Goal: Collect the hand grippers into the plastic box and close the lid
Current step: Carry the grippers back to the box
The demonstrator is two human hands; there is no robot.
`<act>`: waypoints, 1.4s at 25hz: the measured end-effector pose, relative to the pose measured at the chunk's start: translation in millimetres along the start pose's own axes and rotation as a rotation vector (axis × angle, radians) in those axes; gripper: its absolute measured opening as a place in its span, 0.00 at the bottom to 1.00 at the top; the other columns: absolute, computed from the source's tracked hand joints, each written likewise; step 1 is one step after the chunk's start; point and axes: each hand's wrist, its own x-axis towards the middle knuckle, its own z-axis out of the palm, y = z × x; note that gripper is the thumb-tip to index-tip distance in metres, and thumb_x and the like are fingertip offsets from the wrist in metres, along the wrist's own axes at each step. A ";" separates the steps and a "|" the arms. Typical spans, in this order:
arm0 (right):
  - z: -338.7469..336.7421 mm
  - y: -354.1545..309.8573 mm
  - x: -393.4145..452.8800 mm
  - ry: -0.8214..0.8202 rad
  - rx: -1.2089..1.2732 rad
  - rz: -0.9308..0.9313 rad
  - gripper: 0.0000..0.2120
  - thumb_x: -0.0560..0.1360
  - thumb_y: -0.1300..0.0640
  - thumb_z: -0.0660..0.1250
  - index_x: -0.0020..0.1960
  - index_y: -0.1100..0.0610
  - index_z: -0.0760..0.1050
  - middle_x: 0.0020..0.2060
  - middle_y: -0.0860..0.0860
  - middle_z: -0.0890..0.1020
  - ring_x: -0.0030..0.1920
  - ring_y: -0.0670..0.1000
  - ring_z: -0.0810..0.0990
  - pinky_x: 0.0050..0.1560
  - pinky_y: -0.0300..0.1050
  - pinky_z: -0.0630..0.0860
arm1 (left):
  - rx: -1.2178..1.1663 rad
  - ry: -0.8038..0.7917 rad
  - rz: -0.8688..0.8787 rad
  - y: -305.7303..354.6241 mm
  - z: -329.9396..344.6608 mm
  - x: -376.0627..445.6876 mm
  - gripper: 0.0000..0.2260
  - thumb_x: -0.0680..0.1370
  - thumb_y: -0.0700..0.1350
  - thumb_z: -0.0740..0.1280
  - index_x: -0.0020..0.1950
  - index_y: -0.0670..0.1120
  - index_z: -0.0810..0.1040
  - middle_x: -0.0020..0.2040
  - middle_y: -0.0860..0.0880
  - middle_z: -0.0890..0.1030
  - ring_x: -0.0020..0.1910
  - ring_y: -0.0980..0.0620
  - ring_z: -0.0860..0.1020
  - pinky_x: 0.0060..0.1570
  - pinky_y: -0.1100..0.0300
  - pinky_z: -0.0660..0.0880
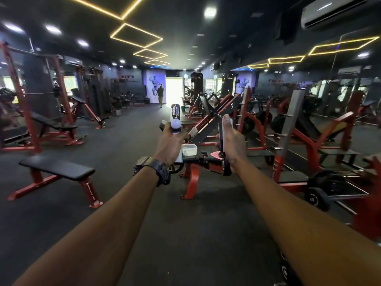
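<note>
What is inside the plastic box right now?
The box stands open on the bench between both hands; something pale shows inside, too blurred to identify. The left hand covers its left side.
</note>
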 end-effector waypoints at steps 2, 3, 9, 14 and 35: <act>16.1 26.1 48.5 0.002 -0.005 -0.012 0.36 0.74 0.24 0.52 0.40 0.56 0.76 0.36 0.50 0.81 0.34 0.48 0.78 0.38 0.44 0.70 | 0.015 0.003 -0.011 -31.7 11.1 45.0 0.17 0.69 0.48 0.66 0.55 0.43 0.75 0.49 0.49 0.80 0.48 0.51 0.77 0.52 0.57 0.74; 22.9 39.6 73.4 0.002 -0.011 -0.016 0.35 0.74 0.24 0.52 0.38 0.55 0.75 0.36 0.50 0.82 0.35 0.49 0.79 0.39 0.46 0.72 | 0.020 0.009 -0.011 -49.5 18.0 69.4 0.11 0.71 0.46 0.66 0.52 0.45 0.75 0.46 0.48 0.79 0.46 0.49 0.76 0.53 0.54 0.73; 63.8 99.9 235.2 -0.068 0.005 -0.021 0.41 0.73 0.23 0.51 0.45 0.61 0.79 0.35 0.53 0.81 0.39 0.55 0.82 0.43 0.49 0.73 | 0.041 0.083 -0.031 -118.7 59.0 218.9 0.11 0.76 0.36 0.63 0.42 0.52 0.74 0.32 0.56 0.81 0.40 0.51 0.78 0.46 0.56 0.73; 122.3 144.8 366.4 -0.112 -0.006 -0.040 0.31 0.75 0.25 0.51 0.35 0.51 0.71 0.30 0.45 0.77 0.28 0.43 0.77 0.34 0.43 0.66 | 0.030 0.099 -0.024 -183.5 74.6 348.4 0.07 0.76 0.35 0.62 0.52 0.44 0.71 0.35 0.54 0.79 0.38 0.55 0.79 0.37 0.62 0.73; 389.2 401.7 873.3 -0.108 0.054 0.067 0.43 0.71 0.24 0.53 0.63 0.57 0.80 0.46 0.51 0.84 0.41 0.49 0.83 0.41 0.44 0.75 | 0.041 0.045 -0.111 -538.5 89.9 875.7 0.14 0.66 0.45 0.65 0.50 0.45 0.75 0.43 0.50 0.77 0.45 0.49 0.74 0.47 0.57 0.70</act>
